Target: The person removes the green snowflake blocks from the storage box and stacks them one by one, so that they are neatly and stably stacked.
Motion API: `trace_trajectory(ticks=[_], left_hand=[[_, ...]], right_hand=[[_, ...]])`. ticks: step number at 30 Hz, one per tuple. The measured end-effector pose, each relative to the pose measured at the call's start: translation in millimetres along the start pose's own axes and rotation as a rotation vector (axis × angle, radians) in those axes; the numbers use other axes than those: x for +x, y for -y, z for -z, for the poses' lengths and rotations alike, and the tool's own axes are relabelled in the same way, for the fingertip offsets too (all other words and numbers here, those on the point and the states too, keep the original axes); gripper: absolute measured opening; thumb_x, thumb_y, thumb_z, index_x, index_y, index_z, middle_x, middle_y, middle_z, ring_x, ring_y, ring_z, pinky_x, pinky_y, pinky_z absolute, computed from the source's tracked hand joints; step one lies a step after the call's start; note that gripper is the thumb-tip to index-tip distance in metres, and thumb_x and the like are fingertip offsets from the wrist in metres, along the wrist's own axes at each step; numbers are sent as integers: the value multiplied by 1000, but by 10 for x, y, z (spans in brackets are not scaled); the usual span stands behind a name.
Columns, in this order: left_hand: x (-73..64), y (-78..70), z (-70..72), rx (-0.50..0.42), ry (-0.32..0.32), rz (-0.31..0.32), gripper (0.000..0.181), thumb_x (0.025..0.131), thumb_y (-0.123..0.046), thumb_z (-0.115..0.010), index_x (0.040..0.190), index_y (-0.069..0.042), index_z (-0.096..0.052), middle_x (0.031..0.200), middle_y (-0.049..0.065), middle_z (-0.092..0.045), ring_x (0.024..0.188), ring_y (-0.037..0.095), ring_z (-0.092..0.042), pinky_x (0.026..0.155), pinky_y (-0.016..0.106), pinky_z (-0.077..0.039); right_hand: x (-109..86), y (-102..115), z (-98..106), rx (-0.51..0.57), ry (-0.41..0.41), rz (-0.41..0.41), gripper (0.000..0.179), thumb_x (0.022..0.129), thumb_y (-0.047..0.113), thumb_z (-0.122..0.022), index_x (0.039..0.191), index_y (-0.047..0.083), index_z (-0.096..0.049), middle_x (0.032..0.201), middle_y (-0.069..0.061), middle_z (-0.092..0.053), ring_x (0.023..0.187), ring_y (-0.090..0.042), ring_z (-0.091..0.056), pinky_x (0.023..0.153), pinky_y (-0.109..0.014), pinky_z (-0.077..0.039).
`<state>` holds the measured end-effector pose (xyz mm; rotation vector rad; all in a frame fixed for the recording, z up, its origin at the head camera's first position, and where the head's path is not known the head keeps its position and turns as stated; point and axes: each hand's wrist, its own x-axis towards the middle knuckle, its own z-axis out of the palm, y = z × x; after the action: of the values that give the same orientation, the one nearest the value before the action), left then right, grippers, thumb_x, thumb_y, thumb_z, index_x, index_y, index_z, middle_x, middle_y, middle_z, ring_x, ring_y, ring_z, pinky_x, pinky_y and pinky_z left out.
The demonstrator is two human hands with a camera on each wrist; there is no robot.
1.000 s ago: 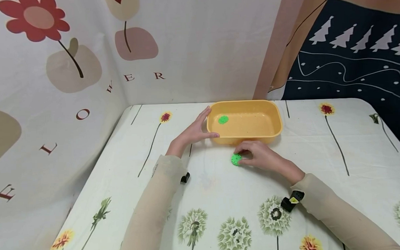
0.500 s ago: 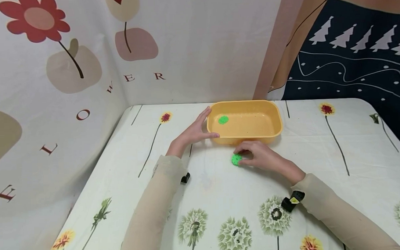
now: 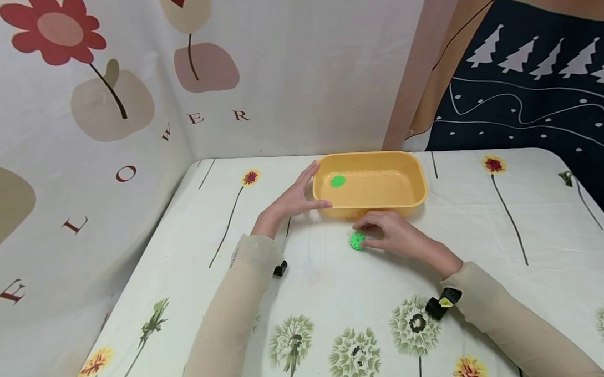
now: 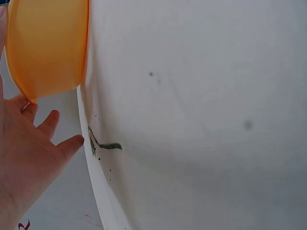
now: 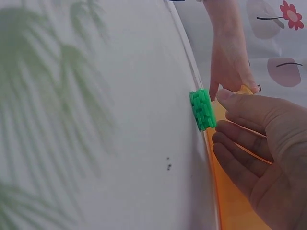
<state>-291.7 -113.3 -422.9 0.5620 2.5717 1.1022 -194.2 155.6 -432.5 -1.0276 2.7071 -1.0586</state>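
Note:
In the head view my left hand (image 3: 296, 196) spans the left end of a yellow plastic basin (image 3: 382, 208), thumb along the front rim and fingers stretched to the far corner. The left wrist view shows those fingers (image 4: 49, 124) spread at the basin's edge. One flat green disc (image 3: 338, 181) lies inside, near the left end. Just in front of the basin, my right hand (image 3: 396, 234) is at a short stack of green notched plastic discs (image 3: 356, 241) on the table. Its thumb and loosely bent fingers stand around the stack (image 5: 202, 110), the forefinger slightly off it.
A white flower-print cloth covers the table (image 3: 325, 293). A printed curtain (image 3: 298, 89) rises close behind the basin. Dark fabric with white trees (image 3: 533, 91) hangs at the back right. A black wrist camera (image 3: 442, 303) sits on the right sleeve.
The right forefinger has lifted slightly off the green discs, and the hand has eased a little to the right. The left hand, basin and disc inside stay put.

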Motion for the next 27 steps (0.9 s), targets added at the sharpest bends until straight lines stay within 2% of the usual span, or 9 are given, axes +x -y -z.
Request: trace_trajectory(ticks=[8,17,27], left_hand=[[7,-4,-4,-3,-3,6,109,82,-43,-80,161,-34,-6,169,-17,3,158,21,-6,125,56,-17],[-1,-6,6,10,2,-13,110,81,-46,-80,161,-32,-5,169,-15,3,158,21,-6,125,56,-17],[-4,-11,8,14,5,-6,110,81,-47,-79,161,-32,-5,169,-16,3,158,22,-6,125,56,-18]], right_hand=[[12,2,24,8,-18,33,32,84,14,-80,113,5,-72,108,-6,-73,99,-21,-70,88,-38,-58],[8,54,71,13,-1,32,33,85,14,-79,115,4,-71,113,-8,-73,102,-22,-70,90,-37,-58],[6,98,105,10,1,45,32,86,13,-78,115,4,-70,115,-8,-73,101,-22,-71,90,-36,-59]])
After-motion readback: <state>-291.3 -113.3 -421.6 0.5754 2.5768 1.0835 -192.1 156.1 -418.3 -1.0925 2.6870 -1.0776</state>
